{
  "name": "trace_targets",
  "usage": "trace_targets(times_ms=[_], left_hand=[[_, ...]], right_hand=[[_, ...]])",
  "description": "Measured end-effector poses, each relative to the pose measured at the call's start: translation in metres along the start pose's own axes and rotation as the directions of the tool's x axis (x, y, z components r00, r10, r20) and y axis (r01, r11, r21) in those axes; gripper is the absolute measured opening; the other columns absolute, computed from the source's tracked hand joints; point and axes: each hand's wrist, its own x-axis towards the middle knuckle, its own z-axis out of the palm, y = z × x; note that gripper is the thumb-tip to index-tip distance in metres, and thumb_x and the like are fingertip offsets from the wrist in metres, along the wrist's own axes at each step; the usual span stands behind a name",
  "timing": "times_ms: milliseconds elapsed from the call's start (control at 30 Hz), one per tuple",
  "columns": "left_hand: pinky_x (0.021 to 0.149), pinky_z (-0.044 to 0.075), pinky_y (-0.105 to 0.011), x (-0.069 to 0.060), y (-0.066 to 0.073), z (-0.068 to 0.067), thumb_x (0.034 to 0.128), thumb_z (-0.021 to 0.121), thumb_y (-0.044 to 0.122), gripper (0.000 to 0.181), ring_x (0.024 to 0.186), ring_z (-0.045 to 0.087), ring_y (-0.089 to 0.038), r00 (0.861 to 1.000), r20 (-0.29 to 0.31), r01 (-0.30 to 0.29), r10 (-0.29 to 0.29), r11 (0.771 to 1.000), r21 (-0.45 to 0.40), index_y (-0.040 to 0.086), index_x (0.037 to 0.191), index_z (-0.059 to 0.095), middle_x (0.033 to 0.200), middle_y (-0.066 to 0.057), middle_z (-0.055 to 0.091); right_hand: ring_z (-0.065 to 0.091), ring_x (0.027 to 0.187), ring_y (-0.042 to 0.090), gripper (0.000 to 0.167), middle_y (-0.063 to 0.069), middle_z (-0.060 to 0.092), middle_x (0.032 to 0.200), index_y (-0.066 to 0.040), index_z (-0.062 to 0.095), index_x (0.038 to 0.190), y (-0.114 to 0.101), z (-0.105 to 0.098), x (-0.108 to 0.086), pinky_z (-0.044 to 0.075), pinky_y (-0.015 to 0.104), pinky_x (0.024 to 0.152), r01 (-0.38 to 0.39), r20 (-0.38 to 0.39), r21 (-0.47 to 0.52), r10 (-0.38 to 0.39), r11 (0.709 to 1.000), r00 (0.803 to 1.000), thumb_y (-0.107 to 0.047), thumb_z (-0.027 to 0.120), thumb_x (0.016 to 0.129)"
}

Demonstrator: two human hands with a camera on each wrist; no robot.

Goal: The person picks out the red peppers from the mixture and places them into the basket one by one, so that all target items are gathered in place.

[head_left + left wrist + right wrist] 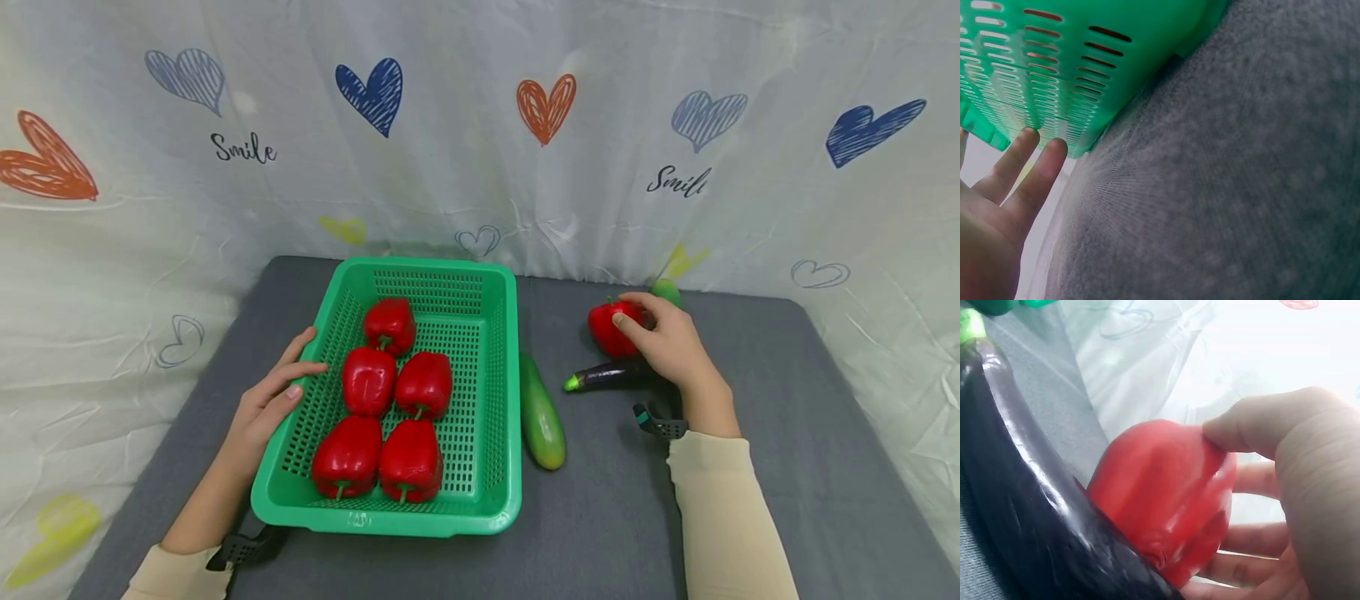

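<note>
My left hand [264,408] lies along the left rim of a green plastic basket [386,523]. In the left wrist view, two straight fingers [1040,178] reach up to the basket's slotted outer wall [1129,59]. Several red bell peppers [369,381] sit inside the basket, towards its left side. At the right, my right hand [670,340] holds another red bell pepper [606,327] between thumb and fingers, as the right wrist view of the pepper [1157,481] shows. A dark purple eggplant [611,375] lies just in front of that pepper.
A green cucumber-like vegetable [542,417] lies along the basket's right side. Another green vegetable [666,289] shows partly behind my right hand. The grey table [592,517] meets a white curtain [450,167] printed with hearts at the back.
</note>
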Motion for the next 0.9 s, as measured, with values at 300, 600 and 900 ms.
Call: trace_targets(times_ms=[300,600,900], left_hand=[[0.122,0.028,-0.027,0.000,0.001,0.001,0.1071,0.040,-0.009,0.036,0.166,0.021,-0.025,1.000,-0.003,-0.009,0.009,1.000,-0.008,-0.017,0.134,0.062,0.178,-0.020,0.028],[0.122,0.028,-0.027,0.000,0.002,0.001,0.1071,0.040,-0.010,0.035,0.166,0.021,-0.026,1.000,-0.001,-0.002,0.002,1.000,-0.006,-0.018,0.134,0.061,0.178,-0.020,0.028],[0.122,0.028,-0.027,0.001,0.004,0.002,0.1071,0.040,-0.010,0.036,0.166,0.021,-0.025,1.000,0.004,-0.014,0.014,1.000,-0.004,-0.018,0.135,0.061,0.178,-0.020,0.028]], right_hand=[[0.059,0.121,0.042,0.047,0.022,0.065,0.139,-0.007,0.065,0.143,-0.004,0.003,0.000,0.053,0.056,0.095,-0.038,-0.036,0.051,0.039,0.998,0.999,-0.040,0.064,0.109],[0.062,0.118,0.040,0.044,0.020,0.067,0.135,-0.008,0.069,0.138,-0.007,0.004,-0.001,0.053,0.053,0.093,-0.033,-0.100,0.089,0.042,0.995,0.994,-0.039,0.068,0.107],[0.065,0.108,0.026,0.040,0.016,0.070,0.131,-0.005,0.074,0.137,-0.011,0.008,-0.001,0.050,0.014,0.085,0.048,-0.247,0.196,0.002,0.979,0.969,-0.027,0.076,0.103]])
